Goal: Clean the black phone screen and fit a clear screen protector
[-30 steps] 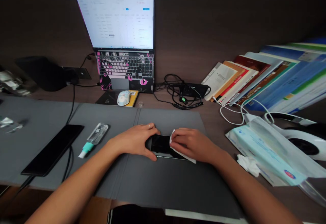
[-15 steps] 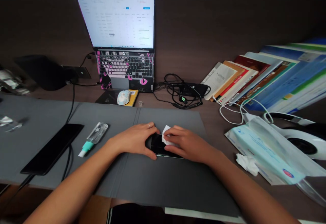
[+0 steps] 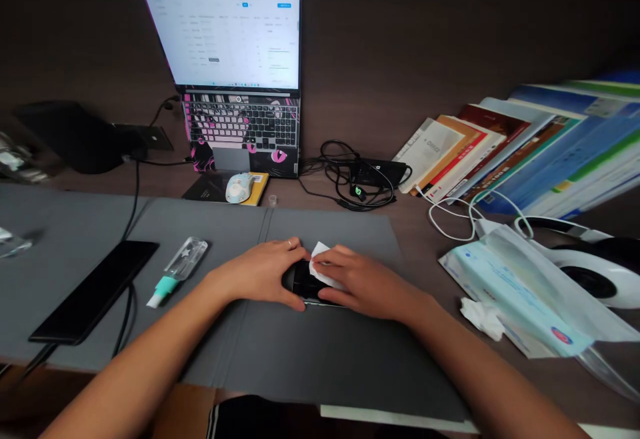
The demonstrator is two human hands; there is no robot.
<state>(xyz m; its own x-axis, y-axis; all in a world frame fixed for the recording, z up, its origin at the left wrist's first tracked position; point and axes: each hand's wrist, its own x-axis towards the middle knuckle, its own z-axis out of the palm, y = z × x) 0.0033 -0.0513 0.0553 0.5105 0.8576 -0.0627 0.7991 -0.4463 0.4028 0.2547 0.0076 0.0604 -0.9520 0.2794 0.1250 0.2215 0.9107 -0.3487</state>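
Where the frame ends at the bottom, both forearms and some dark striped clothing (image 3: 260, 416) are cut off below the grey mat (image 3: 320, 366). On the mat, between the two hands, lies a dark-screened phone (image 3: 305, 286). The left hand (image 3: 265, 270) grips its left end, thumb at the near edge and fingers at the far one. The right hand (image 3: 367, 284) covers the phone's other end, fingers closed on a folded white wipe (image 3: 320, 252) against the glass; the wipe's lower part is hidden beneath them. Left of the hands are a black tablet-like device (image 3: 95, 292) and a clear bottle (image 3: 185, 259) with a turquoise neck. At the right, a crumpled tissue (image 3: 483, 317) lies beside a pale blue pack (image 3: 520, 299), whose print is too blurred to read. Headphones (image 3: 613, 279) behind it are partly covered. Beyond, leaning books (image 3: 480, 146) run off the right edge. Farthest back, the laptop (image 3: 220, 26) loses its screen top to the frame, its text illegible; a dark shape (image 3: 70, 136) at left is hard to identify.
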